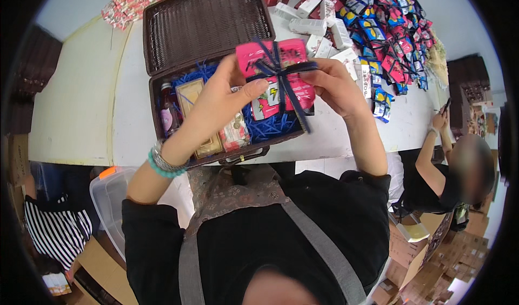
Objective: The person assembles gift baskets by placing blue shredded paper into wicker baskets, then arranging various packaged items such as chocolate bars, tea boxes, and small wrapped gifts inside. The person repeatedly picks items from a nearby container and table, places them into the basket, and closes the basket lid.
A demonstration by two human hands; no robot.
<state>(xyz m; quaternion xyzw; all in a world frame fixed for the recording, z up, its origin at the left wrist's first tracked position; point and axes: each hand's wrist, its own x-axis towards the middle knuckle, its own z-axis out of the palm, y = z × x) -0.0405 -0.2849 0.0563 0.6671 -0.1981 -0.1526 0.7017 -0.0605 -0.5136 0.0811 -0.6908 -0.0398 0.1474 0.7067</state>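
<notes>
Both hands grip a pink packet bundle tied with a dark navy ribbon bow, raised above a brown wicker case whose lid stands back. My left hand has its thumb over the bundle's lower left, fingers behind it. My right hand pinches the bundle and ribbon at the right side. Inside the case are blue paper shred, a dark bottle, a tan box and a floral-patterned packet.
White boxes and a heap of blue and pink packets lie back right, floral packets back left, on the white table. A person is at my right, another lower left, beside a clear bin.
</notes>
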